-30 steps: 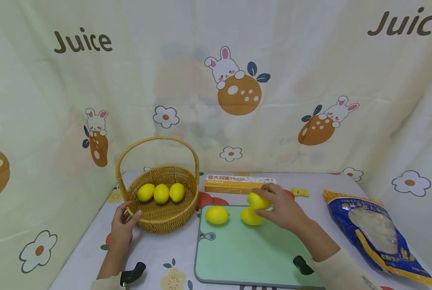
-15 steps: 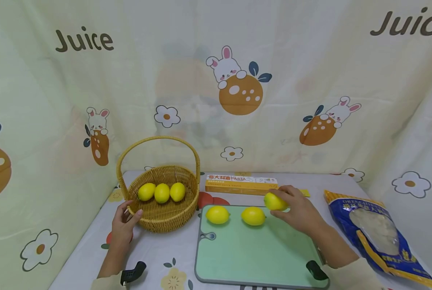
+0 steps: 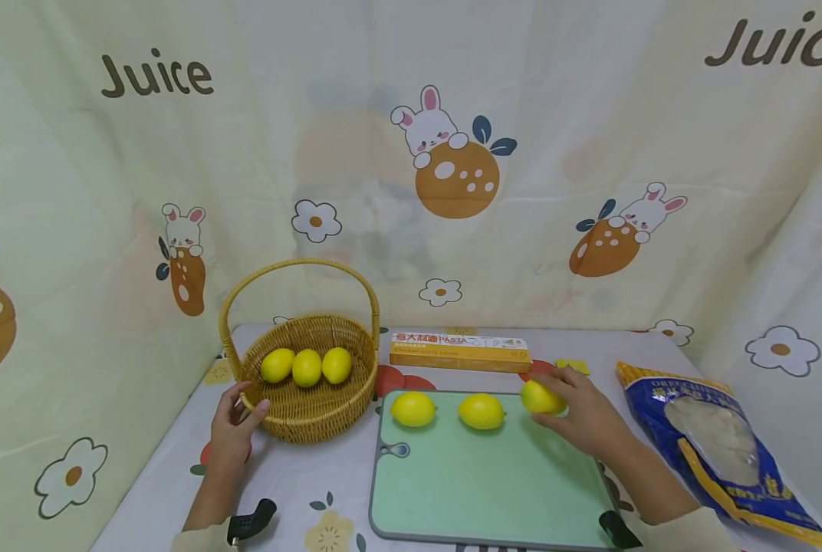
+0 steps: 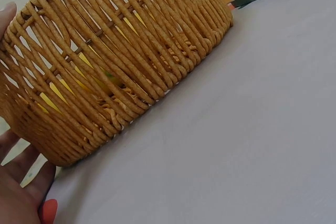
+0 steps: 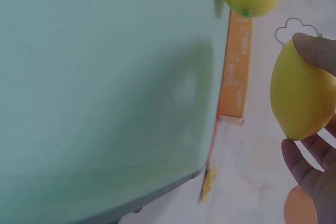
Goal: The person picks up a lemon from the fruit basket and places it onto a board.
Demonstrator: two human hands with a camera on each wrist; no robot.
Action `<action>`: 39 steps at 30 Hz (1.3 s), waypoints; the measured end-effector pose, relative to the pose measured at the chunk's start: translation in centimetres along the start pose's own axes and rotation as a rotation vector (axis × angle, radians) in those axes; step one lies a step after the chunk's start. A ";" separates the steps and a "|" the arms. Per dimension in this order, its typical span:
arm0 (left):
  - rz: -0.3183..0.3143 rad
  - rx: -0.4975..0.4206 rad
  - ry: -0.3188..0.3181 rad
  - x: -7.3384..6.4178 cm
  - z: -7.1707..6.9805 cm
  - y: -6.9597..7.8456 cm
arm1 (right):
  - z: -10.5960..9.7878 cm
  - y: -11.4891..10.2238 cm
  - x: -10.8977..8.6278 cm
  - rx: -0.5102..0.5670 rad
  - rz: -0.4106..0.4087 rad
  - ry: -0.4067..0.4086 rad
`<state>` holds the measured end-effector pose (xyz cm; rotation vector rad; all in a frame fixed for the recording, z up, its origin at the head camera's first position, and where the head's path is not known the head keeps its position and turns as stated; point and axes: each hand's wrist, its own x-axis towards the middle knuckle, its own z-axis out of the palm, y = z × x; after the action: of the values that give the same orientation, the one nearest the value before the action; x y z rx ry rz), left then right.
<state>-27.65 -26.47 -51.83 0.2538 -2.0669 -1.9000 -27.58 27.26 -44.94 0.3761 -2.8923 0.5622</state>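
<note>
My right hand (image 3: 586, 414) pinches a yellow lemon (image 3: 541, 398) between thumb and fingertips, over the far right corner of the green cutting board (image 3: 487, 483). In the right wrist view the thumb lies on one end of that lemon (image 5: 302, 95) and the fingers on the other. Two more lemons, a left one (image 3: 413, 409) and a middle one (image 3: 481, 412), lie along the board's far edge. My left hand (image 3: 233, 429) grips the near left rim of a wicker basket (image 3: 321, 418), thumb at the rim and fingers against the outer side. Three lemons (image 3: 307, 369) sit in the basket.
Behind the board lies an orange and white pasta box (image 3: 459, 353). A small yellow packet (image 3: 573, 366) is to its right, partly behind the right hand. A blue and yellow bag (image 3: 715, 445) lies at the right. The basket's tall handle (image 3: 300, 262) arches upward. A printed curtain hangs behind.
My right hand has carried its lemon rightward from over the middle lemon to the board's far right corner, and lower. The left hand stays at the basket rim.
</note>
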 end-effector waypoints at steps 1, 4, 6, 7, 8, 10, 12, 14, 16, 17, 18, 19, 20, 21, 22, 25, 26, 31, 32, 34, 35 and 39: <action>-0.001 0.000 0.002 0.0 0.0 0.0 | 0.2 0.2 0.0 -0.002 0.002 -0.003; -0.008 -0.001 0.008 0.0 0.1 -0.1 | 0.6 0.7 0.0 -0.011 0.008 -0.018; -0.009 0.000 0.011 0.0 0.1 -0.1 | 0.8 1.0 0.0 -0.013 0.008 -0.026; -0.009 0.000 0.012 0.0 0.1 -0.2 | 0.9 1.2 0.0 -0.013 0.009 -0.033; -0.011 0.001 0.012 0.1 0.1 -0.2 | 1.0 1.3 0.0 -0.012 0.012 -0.038; -0.006 0.000 0.010 0.1 0.2 -0.2 | 1.3 1.6 0.1 -0.012 0.025 -0.053; -0.002 0.001 0.006 0.1 0.2 -0.2 | 1.5 1.9 0.1 -0.013 0.033 -0.065; 0.000 0.001 0.003 0.1 0.1 -0.1 | 1.8 2.1 0.1 -0.018 0.036 -0.069; 0.002 -0.002 0.001 0.0 0.2 0.0 | 2.0 2.4 0.1 -0.023 0.030 -0.065; 0.002 -0.002 0.001 0.0 0.2 0.0 | 2.1 2.5 0.1 -0.026 0.023 -0.062; 0.003 -0.004 0.002 0.0 0.2 0.0 | 2.2 2.6 0.2 -0.028 0.022 -0.061; 0.002 -0.003 0.002 0.0 0.2 0.0 | 2.2 2.7 0.2 -0.027 0.022 -0.058; 0.000 -0.002 0.002 0.0 0.2 0.0 | 2.3 2.8 0.2 -0.026 0.022 -0.059; 0.000 -0.003 0.003 0.0 0.2 0.1 | 2.3 2.8 0.2 -0.025 0.021 -0.062; 0.000 -0.003 0.003 0.1 0.2 0.1 | 2.3 2.9 0.2 -0.020 0.019 -0.064; -0.001 0.002 0.003 0.1 0.2 0.1 | 2.5 3.0 0.3 -0.007 0.015 -0.067; 0.000 0.003 0.001 0.1 0.2 0.0 | 2.5 3.0 0.3 -0.003 0.010 -0.069; 0.000 0.003 -0.001 0.1 0.1 0.0 | 2.7 3.3 0.4 0.010 0.019 -0.076; 0.001 0.000 0.000 0.1 0.1 0.0 | 2.8 3.3 0.4 0.010 0.022 -0.080; -0.003 0.003 0.000 0.1 0.0 0.0 | 2.9 3.4 0.5 0.012 0.029 -0.085; -0.005 0.005 0.001 0.1 0.0 0.0 | 2.9 3.4 0.5 0.011 0.031 -0.087; -0.012 0.006 0.003 0.1 0.1 0.0 | 2.8 3.2 0.4 0.012 0.039 -0.095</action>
<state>-27.78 -26.44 -51.78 0.2713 -2.0739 -1.8996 -29.13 28.96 -48.49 0.3584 -2.9947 0.5828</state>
